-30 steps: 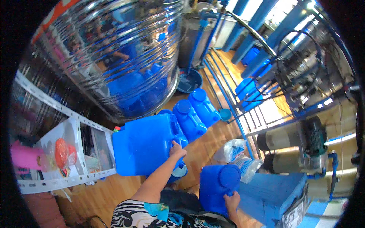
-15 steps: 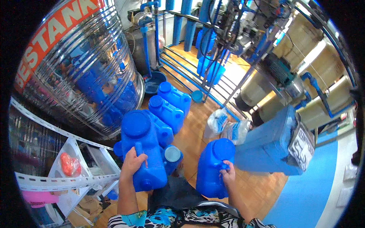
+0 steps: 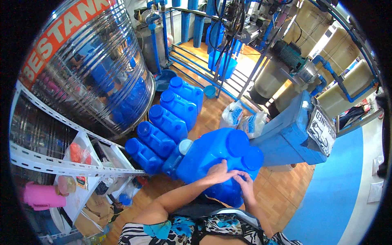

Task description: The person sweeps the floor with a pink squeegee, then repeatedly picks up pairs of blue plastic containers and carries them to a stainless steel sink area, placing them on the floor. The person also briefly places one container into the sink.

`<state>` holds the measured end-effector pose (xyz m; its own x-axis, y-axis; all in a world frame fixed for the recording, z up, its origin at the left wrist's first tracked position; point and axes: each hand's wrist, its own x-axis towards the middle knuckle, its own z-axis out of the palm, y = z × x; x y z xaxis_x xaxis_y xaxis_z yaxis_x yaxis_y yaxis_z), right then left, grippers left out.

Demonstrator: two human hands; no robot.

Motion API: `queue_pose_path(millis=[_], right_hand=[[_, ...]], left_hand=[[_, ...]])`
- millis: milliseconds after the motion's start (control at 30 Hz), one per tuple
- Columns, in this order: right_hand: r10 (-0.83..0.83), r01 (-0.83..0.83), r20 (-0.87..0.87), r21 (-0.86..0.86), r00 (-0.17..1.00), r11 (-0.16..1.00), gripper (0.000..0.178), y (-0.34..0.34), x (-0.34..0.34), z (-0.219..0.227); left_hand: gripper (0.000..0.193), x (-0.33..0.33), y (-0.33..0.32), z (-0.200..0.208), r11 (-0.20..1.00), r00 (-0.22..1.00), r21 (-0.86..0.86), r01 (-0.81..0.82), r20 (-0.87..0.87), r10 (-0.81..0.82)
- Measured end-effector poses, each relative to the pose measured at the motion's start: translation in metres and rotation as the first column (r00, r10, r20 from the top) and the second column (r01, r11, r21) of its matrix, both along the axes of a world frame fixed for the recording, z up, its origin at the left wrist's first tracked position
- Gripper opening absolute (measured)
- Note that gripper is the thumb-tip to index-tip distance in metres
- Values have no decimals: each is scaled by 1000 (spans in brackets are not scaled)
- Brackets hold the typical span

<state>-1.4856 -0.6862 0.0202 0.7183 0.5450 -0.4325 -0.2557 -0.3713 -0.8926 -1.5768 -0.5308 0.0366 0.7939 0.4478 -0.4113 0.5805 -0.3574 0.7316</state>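
Two blue plastic jugs stand pressed together in front of me. My left hand (image 3: 220,173) is closed round the handle of the left jug (image 3: 196,157), whose wide cap faces up. Right beside it, my right hand (image 3: 246,184) curls at the handle of the other jug (image 3: 254,171), with its fingertips close to my left hand. Much of the right jug is hidden behind the left one and my hands. Just left of them is a darker blue jug with a pale cap (image 3: 185,146).
Several capped blue jugs (image 3: 168,122) form a slanting row beside a big ribbed steel tank (image 3: 98,77). On the right stand a tall blue bin (image 3: 281,134) and white sacks (image 3: 252,124). A white slotted shelf (image 3: 81,167) is at left; pipes and a pump (image 3: 300,65) lie beyond.
My left hand has brought its jug from the left over to the right, against the other jug. The row of jugs behind it is now exposed. My hands are close together.
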Motion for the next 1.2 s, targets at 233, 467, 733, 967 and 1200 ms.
queue_pose_path(millis=[233, 467, 733, 967, 1200], right_hand=[[65, -27, 127, -282, 990, 959, 40, -62, 1, -105], [-246, 211, -329, -140, 912, 967, 34, -76, -5, -143], [-501, 369, -119, -536, 857, 759, 29, -104, -23, -92], [-617, 404, -266, -558, 740, 725, 20, -128, -41, -53], [-867, 593, -242, -648, 436, 479, 31, -184, -65, -61]], left_hand=[[133, 24, -27, 1, 876, 906, -359, 322, -151, -395], [97, 40, -26, -29, 597, 618, -289, 748, -24, -786], [17, -19, 156, -182, 758, 769, 167, -630, 274, 578], [52, -133, 203, -355, 968, 661, -69, -240, -742, 112], [63, -118, 182, -410, 940, 709, -129, -315, -691, 143]])
